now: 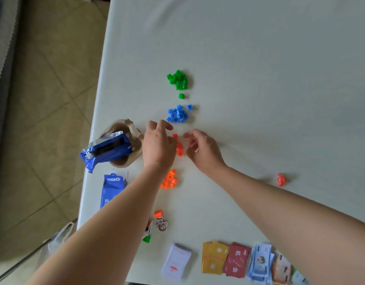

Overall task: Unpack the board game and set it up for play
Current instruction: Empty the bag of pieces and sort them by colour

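Note:
Small plastic game houses lie sorted by colour on the white table (259,79): a green pile (178,79), a blue pile (178,114), a red pile (179,148) and an orange pile (169,179). My left hand (158,146) and my right hand (202,150) hover on either side of the red pile, fingers loosely curled. Whether either one holds a piece I cannot tell. Two red pieces (281,179) lie apart to the right. Card decks, white (176,262), yellow (213,258), red (237,260) and blue (260,264), lie along the near edge.
A tan bowl (134,138) at the table's left edge holds a blue snack wrapper (104,152). A blue carton (111,189) lies nearer. Pawn figures on orange (160,221) and green (146,238) stands lie near the front. Tiled floor is left of the table.

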